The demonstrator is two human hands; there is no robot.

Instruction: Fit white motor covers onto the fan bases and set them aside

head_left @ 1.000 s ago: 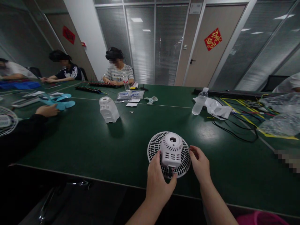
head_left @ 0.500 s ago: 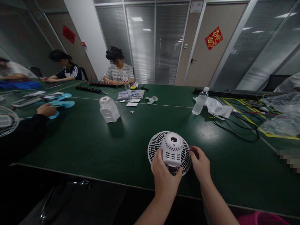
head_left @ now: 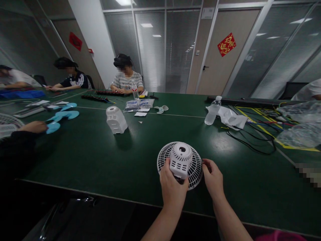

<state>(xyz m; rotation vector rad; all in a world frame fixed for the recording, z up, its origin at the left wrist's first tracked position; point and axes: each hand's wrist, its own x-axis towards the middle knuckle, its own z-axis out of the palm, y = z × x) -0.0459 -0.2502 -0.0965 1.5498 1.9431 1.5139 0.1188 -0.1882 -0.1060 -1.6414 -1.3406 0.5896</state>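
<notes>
A white round fan grille (head_left: 164,152) lies near the table's front edge, with a white motor housing (head_left: 181,157) on top of it. The housing has vent slots and a dark hole in its crown. My left hand (head_left: 173,187) is wrapped round the housing's lower part, thumb on the right side and fingers on the left. At the grille's right rim, my right hand (head_left: 213,175) has its thumb and fingers closed on the edge. Dark parts show under the housing's front, partly covered by my left hand.
A second white housing (head_left: 116,119) stands left of centre on the green table (head_left: 140,157). A water bottle (head_left: 213,110) and a white plastic bag (head_left: 232,117) are at right, near black cables (head_left: 250,144). A co-worker's hand (head_left: 35,127) is beside blue fan blades (head_left: 66,114) at left.
My left hand and the housing have shifted slightly left over the grille, and the housing is turned a little. The co-worker's hand at left has drawn back from the blue blades.
</notes>
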